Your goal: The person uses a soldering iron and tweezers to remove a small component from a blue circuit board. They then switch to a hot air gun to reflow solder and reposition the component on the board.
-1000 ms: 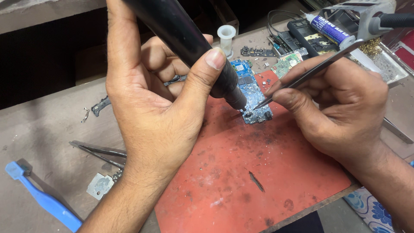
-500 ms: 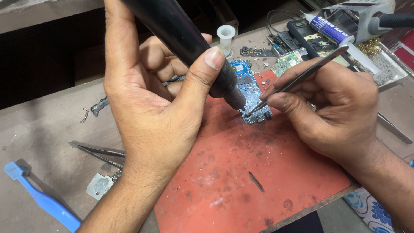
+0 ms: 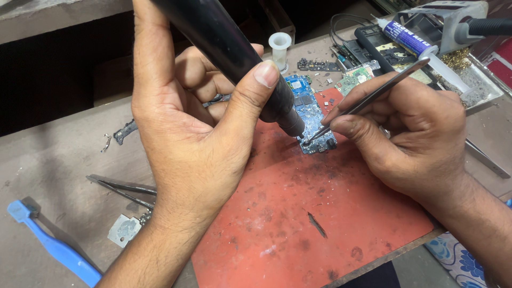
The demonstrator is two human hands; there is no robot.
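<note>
The left hand (image 3: pixel 186 133), its forearm entering from seven o'clock, is back-up with fingers curled and thumb pressed tight in a grasp, while the right hand (image 3: pixel 410 133), its forearm entering from four o'clock, is pinched closed, thumb and forefinger pointing toward nine o'clock.

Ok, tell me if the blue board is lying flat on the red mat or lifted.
Flat. The board lies face up on the mat, with the black tool and tweezers pointing down onto it.

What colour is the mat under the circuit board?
Red-orange, stained with dark marks: the mat under the blue circuit board, head view.
</note>
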